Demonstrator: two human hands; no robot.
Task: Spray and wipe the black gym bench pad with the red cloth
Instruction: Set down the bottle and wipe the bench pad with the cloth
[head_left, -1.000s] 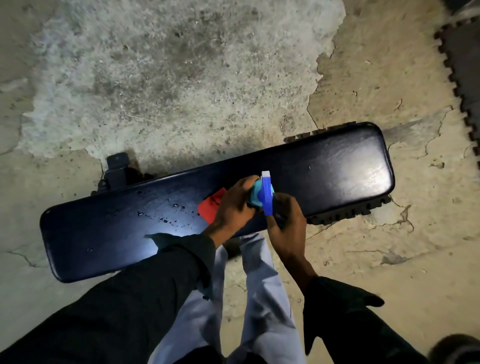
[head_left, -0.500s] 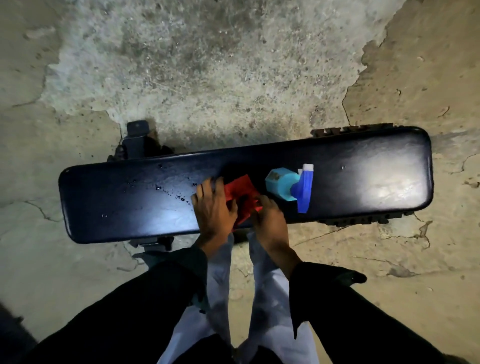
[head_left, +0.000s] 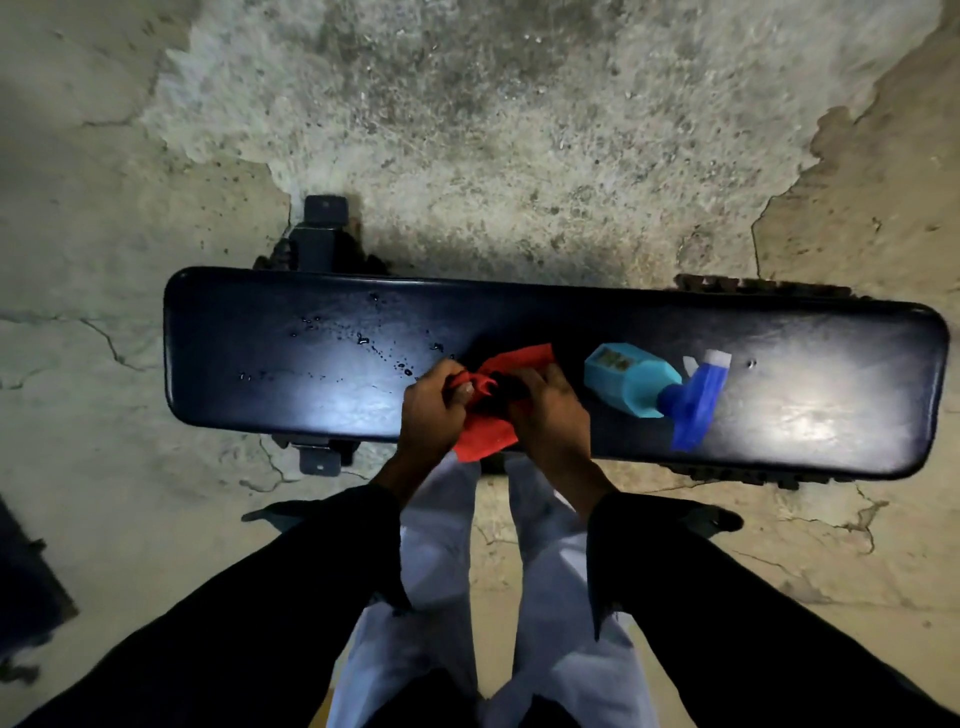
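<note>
Both hands are bunched on the red cloth (head_left: 485, 439) at the pad's near edge: left hand (head_left: 434, 410) pinching a fold, right hand (head_left: 545, 410) probably gripping too, hard to see. It's soft and floppy, so wad it. Beyond lie droplets (head_left: 363, 340) on the slick black bench pad (head_left: 805, 374).

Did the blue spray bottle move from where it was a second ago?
Yes. The spray bottle left the hands and now lies on its side on the bench pad, right of the red cloth.
</note>
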